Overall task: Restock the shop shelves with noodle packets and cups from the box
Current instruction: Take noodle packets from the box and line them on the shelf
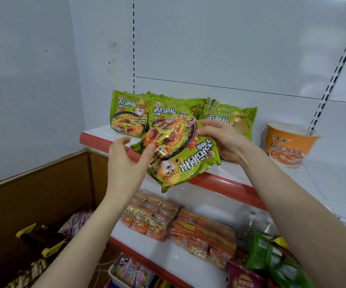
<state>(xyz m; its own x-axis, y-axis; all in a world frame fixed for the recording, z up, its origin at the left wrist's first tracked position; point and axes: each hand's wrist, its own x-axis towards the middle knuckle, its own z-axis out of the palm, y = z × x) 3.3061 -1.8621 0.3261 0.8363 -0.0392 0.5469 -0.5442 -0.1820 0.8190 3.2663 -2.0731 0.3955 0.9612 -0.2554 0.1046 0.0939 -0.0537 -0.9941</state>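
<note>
A green noodle packet [180,154] hangs upside down in front of the top shelf's red edge [226,183]. My right hand [224,140] grips its far right side. My left hand [126,161] touches its left edge with thumb and forefinger, the other fingers spread. Behind it, several matching green packets [130,115] stand in rows on the white shelf. An orange noodle cup [286,144] stands to the right on the same shelf. The cardboard box [43,183] sits at lower left.
The lower shelf holds rows of orange and yellow packets [180,223] and green bags [271,258] at right. Inside the box lie purple packets [76,223] and a dark object with yellow parts [41,240]. A white back wall rises behind the shelf.
</note>
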